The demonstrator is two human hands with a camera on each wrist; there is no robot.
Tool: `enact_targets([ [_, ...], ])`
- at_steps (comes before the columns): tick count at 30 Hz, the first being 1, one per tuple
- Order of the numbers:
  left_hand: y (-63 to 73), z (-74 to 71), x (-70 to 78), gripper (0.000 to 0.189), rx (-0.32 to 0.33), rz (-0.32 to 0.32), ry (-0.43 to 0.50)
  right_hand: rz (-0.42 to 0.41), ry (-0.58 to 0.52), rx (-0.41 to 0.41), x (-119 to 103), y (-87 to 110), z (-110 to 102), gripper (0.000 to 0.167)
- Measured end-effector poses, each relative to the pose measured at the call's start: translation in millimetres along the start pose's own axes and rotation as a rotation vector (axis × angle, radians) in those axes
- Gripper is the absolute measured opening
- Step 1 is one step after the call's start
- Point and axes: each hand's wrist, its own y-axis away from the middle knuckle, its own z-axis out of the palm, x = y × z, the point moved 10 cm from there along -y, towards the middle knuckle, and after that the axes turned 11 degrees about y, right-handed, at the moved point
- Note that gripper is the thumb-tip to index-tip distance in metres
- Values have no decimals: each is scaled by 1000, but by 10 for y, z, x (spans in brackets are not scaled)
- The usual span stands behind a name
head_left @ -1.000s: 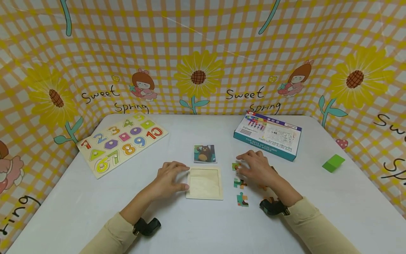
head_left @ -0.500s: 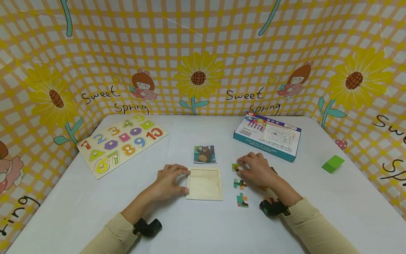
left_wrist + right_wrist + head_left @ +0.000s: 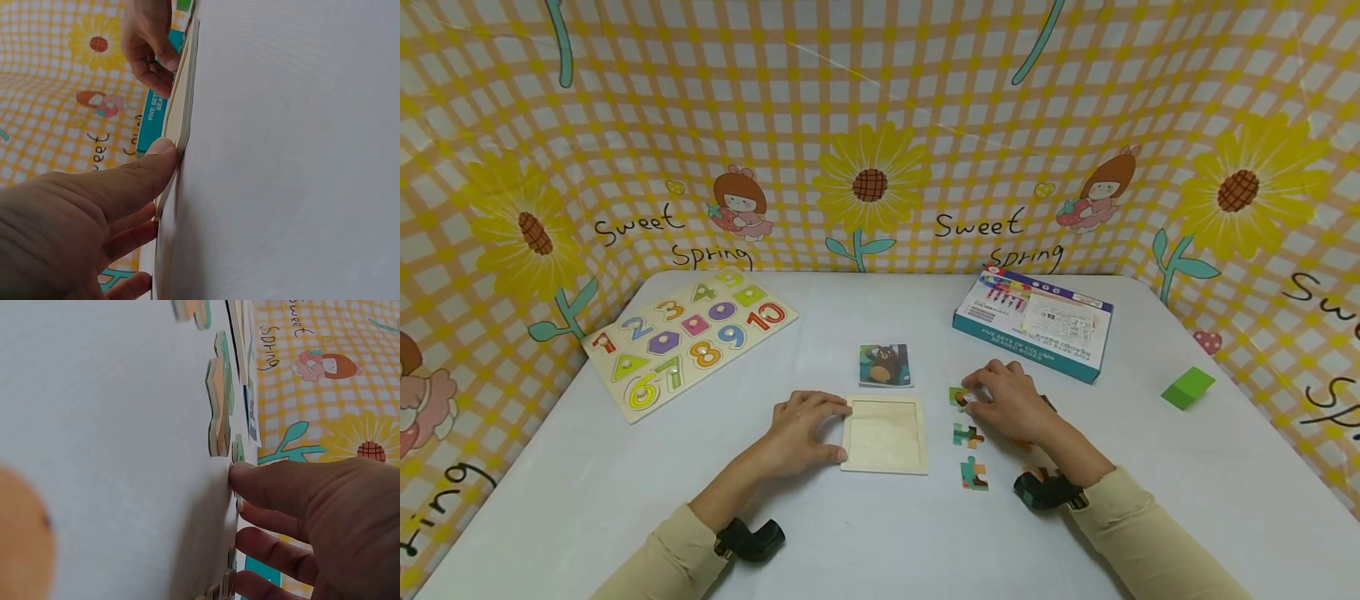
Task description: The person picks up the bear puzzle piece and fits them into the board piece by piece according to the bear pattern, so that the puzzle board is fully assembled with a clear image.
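Note:
A shallow square wooden tray (image 3: 885, 436) lies flat on the white table. My left hand (image 3: 801, 433) touches its left edge with spread fingers, the thumb (image 3: 159, 153) resting on the rim in the left wrist view. To the tray's right, my right hand (image 3: 1006, 402) pinches a green and brown jigsaw piece (image 3: 957, 395) between thumb and index finger, still at table level. Below it lie a second jigsaw piece (image 3: 967, 435) and a third jigsaw piece (image 3: 974, 473). More pieces are partly hidden under my right hand and wrist. A bear picture card (image 3: 883, 365) lies beyond the tray.
A wooden number-and-shape board (image 3: 688, 342) lies at the back left. At the back right sits a teal and white box (image 3: 1033, 325). Farther right is a green block (image 3: 1188, 387). A patterned cloth hangs behind the table.
My right thumb and index finger have closed in on the upper jigsaw piece. My left hand has settled slightly closer against the tray's edge. The other things stay in place.

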Motion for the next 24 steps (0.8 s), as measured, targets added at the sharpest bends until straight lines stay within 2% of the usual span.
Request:
enact_targets([
  [13, 26, 25, 56, 53, 28, 31, -20, 3, -3, 15, 36, -28, 13, 26],
  [24, 33, 50, 46, 52, 41, 19, 11, -7, 8, 37, 37, -25, 3, 25],
])
